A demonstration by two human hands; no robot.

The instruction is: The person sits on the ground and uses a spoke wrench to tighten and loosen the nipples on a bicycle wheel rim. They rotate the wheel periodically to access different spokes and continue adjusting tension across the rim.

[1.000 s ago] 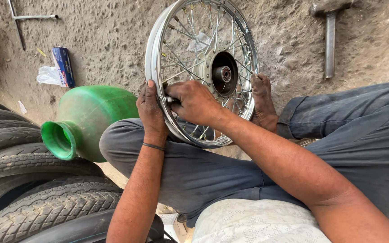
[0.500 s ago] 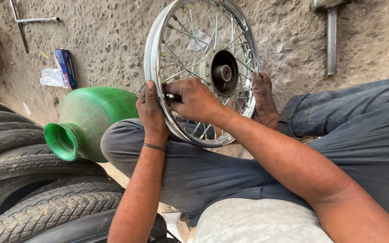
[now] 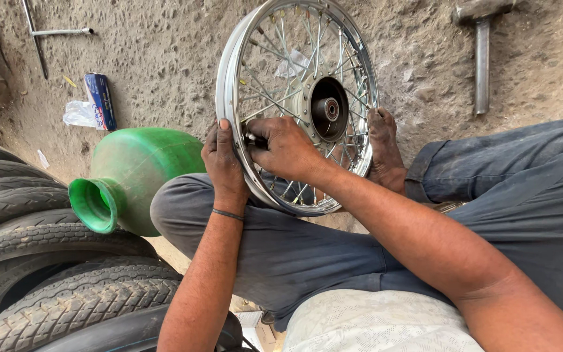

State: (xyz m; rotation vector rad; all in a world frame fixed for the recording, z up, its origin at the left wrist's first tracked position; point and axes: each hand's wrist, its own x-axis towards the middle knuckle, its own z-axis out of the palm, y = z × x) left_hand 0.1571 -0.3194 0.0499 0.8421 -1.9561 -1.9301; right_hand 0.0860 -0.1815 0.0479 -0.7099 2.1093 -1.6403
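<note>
The floor (image 3: 164,58) is bare ground, rough and grey-brown like coarse concrete or packed earth, pitted and dusty, lit evenly by soft daylight with only faint shadows. A stack of worn black tyres (image 3: 47,274) fills the lower left corner, their treads facing the camera. Just beside them lies a green plastic pot (image 3: 131,176) on its side, its mouth turned toward the tyres. Farther off on the ground rest a small blue packet (image 3: 101,99) with a crumpled clear wrapper (image 3: 78,115) touching it, and a thin metal rod tool (image 3: 40,36), perhaps a wrench. A heavy hammer (image 3: 482,45) lies at the upper right. No walls or windows show.
</note>
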